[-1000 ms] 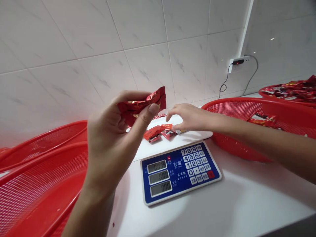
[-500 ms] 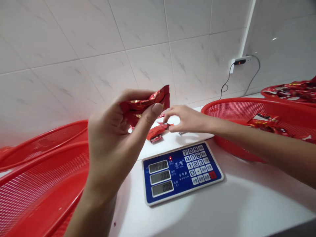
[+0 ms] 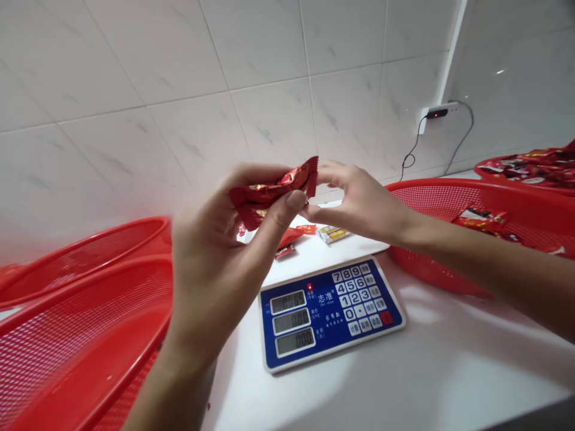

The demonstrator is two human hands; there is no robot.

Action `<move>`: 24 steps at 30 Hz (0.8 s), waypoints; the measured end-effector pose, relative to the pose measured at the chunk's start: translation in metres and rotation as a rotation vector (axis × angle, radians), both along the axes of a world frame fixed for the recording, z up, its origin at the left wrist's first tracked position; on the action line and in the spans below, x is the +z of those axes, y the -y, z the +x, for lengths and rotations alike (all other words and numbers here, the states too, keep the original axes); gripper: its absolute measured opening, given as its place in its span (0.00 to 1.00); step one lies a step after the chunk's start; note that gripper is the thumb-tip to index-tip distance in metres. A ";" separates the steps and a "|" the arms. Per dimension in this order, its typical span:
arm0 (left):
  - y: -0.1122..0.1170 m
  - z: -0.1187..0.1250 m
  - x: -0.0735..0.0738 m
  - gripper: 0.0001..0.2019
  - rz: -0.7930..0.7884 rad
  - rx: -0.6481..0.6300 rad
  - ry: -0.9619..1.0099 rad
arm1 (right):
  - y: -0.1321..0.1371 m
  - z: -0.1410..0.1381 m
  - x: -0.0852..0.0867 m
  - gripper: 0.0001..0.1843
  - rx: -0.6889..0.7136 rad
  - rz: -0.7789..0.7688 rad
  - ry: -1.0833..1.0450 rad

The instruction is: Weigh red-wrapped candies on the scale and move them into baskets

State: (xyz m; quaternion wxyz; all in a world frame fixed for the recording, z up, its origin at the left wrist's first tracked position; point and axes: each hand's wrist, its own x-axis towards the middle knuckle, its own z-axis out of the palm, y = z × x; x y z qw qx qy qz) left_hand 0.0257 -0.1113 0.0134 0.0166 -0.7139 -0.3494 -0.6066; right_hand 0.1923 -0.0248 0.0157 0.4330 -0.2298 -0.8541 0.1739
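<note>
My left hand (image 3: 220, 251) is closed around shiny red wrapped candy packets (image 3: 274, 190), held up above the scale between thumb and fingers. My right hand (image 3: 359, 203) reaches in from the right, thumb and fingers pinched at the packet's right end; its fingertips are partly hidden there. Below them is a digital weighing scale (image 3: 330, 314) with a white pan (image 3: 354, 248) and a blue keypad. On the pan lie an orange-red packet (image 3: 290, 237) and a yellow-and-white wrapped bar (image 3: 333, 233). More red wrappers show partly behind my left hand.
Red plastic baskets (image 3: 85, 299) stand at the left. At the right a red mesh basket (image 3: 431, 191) holds several packets, and another basket (image 3: 530, 164) behind it is heaped with them. A socket strip with a cable (image 3: 435, 114) is on the tiled wall.
My right hand has lifted from the pan up to the left hand's packet, taking a small red packet from the pan. The yellow-and-white bar is now uncovered, and the scale's top reading differs.
</note>
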 end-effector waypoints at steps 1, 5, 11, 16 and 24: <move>0.000 0.000 0.000 0.08 -0.007 0.010 -0.010 | 0.000 0.000 -0.001 0.12 0.017 -0.022 -0.011; -0.001 -0.002 0.002 0.08 -0.062 -0.018 -0.025 | 0.004 -0.002 -0.002 0.13 0.210 -0.186 -0.084; -0.008 -0.005 -0.002 0.08 -0.141 -0.104 0.014 | 0.025 -0.002 -0.001 0.19 0.444 -0.530 -0.183; -0.013 0.009 -0.002 0.12 -0.189 -0.178 -0.119 | 0.032 0.011 0.002 0.19 0.529 -0.644 -0.213; -0.062 -0.035 0.007 0.45 -0.643 0.263 -0.497 | -0.013 0.118 0.002 0.16 -0.465 -0.263 -0.052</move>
